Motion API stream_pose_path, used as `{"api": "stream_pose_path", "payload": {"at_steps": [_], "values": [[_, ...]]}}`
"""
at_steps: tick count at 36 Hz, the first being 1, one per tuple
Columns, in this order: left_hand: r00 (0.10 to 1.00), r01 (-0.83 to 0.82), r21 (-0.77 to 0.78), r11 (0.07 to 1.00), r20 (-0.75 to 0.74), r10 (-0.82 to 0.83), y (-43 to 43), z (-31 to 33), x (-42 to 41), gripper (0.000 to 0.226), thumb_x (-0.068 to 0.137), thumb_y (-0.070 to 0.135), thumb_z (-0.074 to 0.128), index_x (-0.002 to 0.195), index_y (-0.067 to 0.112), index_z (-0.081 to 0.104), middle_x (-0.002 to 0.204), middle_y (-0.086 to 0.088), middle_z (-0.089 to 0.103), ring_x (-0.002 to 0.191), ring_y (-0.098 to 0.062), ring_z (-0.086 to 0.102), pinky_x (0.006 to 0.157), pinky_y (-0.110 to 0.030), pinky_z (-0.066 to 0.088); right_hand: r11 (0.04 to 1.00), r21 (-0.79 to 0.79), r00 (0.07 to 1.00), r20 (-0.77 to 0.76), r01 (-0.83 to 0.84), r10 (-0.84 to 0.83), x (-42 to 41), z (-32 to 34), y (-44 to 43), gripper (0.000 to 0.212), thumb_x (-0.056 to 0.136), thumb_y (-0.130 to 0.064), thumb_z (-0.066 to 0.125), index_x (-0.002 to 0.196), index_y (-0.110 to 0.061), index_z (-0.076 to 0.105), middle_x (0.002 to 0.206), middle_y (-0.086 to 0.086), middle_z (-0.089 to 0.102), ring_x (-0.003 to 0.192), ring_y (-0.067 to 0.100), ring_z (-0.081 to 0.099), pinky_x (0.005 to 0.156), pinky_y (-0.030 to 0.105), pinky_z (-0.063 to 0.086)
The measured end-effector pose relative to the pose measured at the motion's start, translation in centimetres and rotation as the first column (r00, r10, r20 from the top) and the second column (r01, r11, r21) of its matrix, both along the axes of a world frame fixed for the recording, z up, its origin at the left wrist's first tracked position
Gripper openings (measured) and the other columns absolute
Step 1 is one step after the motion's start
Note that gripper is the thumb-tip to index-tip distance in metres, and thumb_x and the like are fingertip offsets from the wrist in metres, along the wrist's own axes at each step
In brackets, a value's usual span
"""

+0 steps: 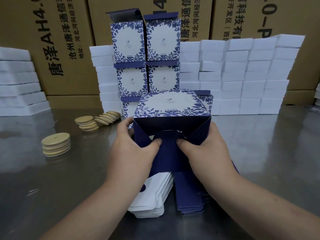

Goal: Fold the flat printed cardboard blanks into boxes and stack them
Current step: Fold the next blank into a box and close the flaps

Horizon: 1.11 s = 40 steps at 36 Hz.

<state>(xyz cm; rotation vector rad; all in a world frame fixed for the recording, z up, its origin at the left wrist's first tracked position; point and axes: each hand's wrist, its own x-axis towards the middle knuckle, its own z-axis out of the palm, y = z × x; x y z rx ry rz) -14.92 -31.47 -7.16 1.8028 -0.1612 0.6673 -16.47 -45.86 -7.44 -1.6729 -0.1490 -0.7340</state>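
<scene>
- Both hands, left hand (133,151) and right hand (206,149), clamp the half-folded blue-and-white floral cardboard box (170,110), thumbs pressing its navy flaps.
- Under them lie flat navy cardboard blanks (188,196).

A grey, glossy metal worktop (259,161) is seen, with light reflected on it. At the near edge, a pile of white flat blanks (155,200) is laid just beside a pile of dark blue flat blanks (190,196). To the left, three heaps of round tan discs (56,144) are set apart. Along the back, white foam blocks (242,75) are stacked in rows, and folded blue-and-white printed boxes (145,49) are piled in front of them.
</scene>
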Motion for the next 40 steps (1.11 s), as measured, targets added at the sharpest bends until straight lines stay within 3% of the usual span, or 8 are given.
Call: {"api": "stream_pose_path", "payload": {"at_steps": [6,13,19,23,27,30,34,40], "values": [[1.000,0.018,-0.004,1.000,0.009,-0.017,0.0,0.1,0.0,0.055,0.067,0.028,0.077,0.113,0.038,0.049,0.079,0.047,0.053,0.074,0.026,0.050,0.052,-0.001,0.039,0.999,-0.023,1.000,0.001,0.026,-0.026,0.0,-0.1,0.0,0.042,0.073,-0.010,0.070,0.091,-0.041,0.049,0.085,-0.037,0.060,0.078,-0.021,0.055,0.056,-0.001,0.039],[0.999,0.053,0.015,0.998,0.012,-0.053,-0.2,0.2,-0.4,0.027,0.069,0.039,0.067,0.084,0.052,0.049,0.088,0.040,0.056,0.078,0.018,0.053,0.056,-0.016,0.040,1.000,-0.029,1.000,0.006,-0.003,0.004,-0.2,0.0,0.0,0.040,0.073,-0.012,0.069,0.091,-0.041,0.049,0.083,-0.044,0.057,0.077,-0.021,0.056,0.054,-0.001,0.039],[0.989,0.150,0.024,0.988,0.017,-0.150,0.2,-0.1,-0.5,0.041,0.076,0.027,0.066,0.085,0.062,0.048,0.083,0.034,0.061,0.073,0.011,0.059,0.056,-0.017,0.043,0.999,-0.032,0.999,0.000,-0.038,0.038,-0.5,0.2,0.0,0.042,0.074,-0.014,0.071,0.099,-0.040,0.050,0.092,-0.038,0.060,0.082,-0.020,0.056,0.059,-0.002,0.039],[0.971,0.234,0.017,0.972,0.044,-0.234,0.3,-0.1,-0.5,0.052,0.078,0.022,0.069,0.093,0.067,0.048,0.085,0.035,0.063,0.075,0.011,0.062,0.055,-0.005,0.045,0.995,-0.002,0.995,-0.003,-0.100,0.100,-0.5,0.6,-0.2,0.051,0.077,-0.015,0.071,0.118,-0.037,0.052,0.099,-0.026,0.066,0.087,-0.013,0.060,0.064,0.003,0.044],[0.947,0.314,-0.036,0.949,0.083,-0.311,0.4,-0.2,-0.6,0.062,0.077,0.022,0.065,0.131,0.045,0.043,0.101,0.036,0.062,0.089,0.013,0.060,0.064,-0.002,0.044,0.989,0.012,0.989,0.003,-0.146,0.146,-0.8,1.0,-0.2,0.037,0.070,-0.029,0.063,0.106,-0.038,0.058,0.092,-0.028,0.067,0.083,-0.010,0.063,0.063,0.006,0.046],[0.941,0.321,-0.044,0.946,0.130,-0.313,0.4,-0.1,-0.7,0.064,0.083,0.015,0.065,0.138,0.036,0.039,0.107,0.036,0.059,0.095,0.015,0.057,0.068,0.000,0.042,0.987,-0.023,0.986,0.046,-0.159,0.160,-1.2,1.4,-0.2,0.032,0.073,-0.030,0.057,0.104,-0.038,0.057,0.094,-0.031,0.066,0.087,-0.012,0.061,0.065,0.003,0.043],[0.944,0.295,-0.020,0.955,0.158,-0.288,0.4,-0.1,-0.9,0.060,0.085,0.006,0.063,0.135,0.033,0.043,0.105,0.037,0.058,0.094,0.017,0.056,0.067,0.002,0.041,0.987,-0.078,0.981,0.126,-0.142,0.151,-1.6,1.6,0.0,0.041,0.077,-0.021,0.056,0.112,-0.041,0.048,0.103,-0.040,0.058,0.098,-0.018,0.054,0.074,-0.002,0.038],[0.960,0.230,0.023,0.973,0.158,-0.231,0.2,-0.1,-1.3,0.055,0.080,0.015,0.066,0.110,0.055,0.045,0.093,0.043,0.059,0.084,0.019,0.057,0.060,0.000,0.042,0.991,-0.029,0.981,0.142,-0.129,0.132,-1.7,1.5,-0.1,0.057,0.084,-0.005,0.063,0.127,-0.035,0.042,0.111,-0.031,0.057,0.101,-0.017,0.054,0.076,-0.001,0.040]]}}
